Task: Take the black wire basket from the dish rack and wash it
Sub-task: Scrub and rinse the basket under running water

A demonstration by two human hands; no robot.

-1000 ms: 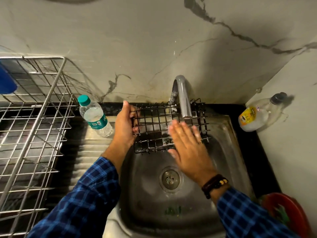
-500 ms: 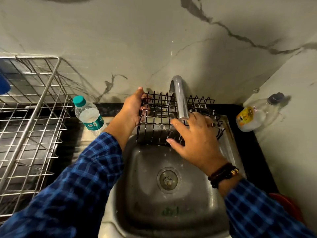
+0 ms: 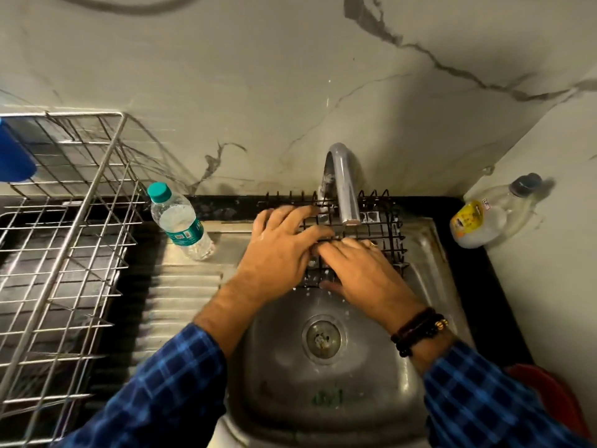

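The black wire basket (image 3: pixel 378 221) sits at the back of the steel sink (image 3: pixel 429 286), right under the grey tap (image 3: pixel 345 189). Water drops fall from its front edge. My left hand (image 3: pixel 281 250) lies on top of the basket's left half with its fingers spread flat over the wires. My right hand (image 3: pixel 365 273) covers the front middle, fingers on top and thumb at the front edge, pinching the wires. Both hands hide much of the basket. The steel dish rack (image 3: pixel 64 253) stands at the left.
A clear water bottle with a teal cap (image 3: pixel 179 221) stands on the ribbed drainboard beside my left hand. A squat clear bottle with a yellow label (image 3: pixel 484 218) leans in the right corner. Something blue (image 3: pixel 13 156) is in the rack, and a red tub (image 3: pixel 549 396) sits at the lower right.
The basket has tipped down flatter under the tap. My left hand left its left edge and now lies on top. My right hand slid onto the front part.
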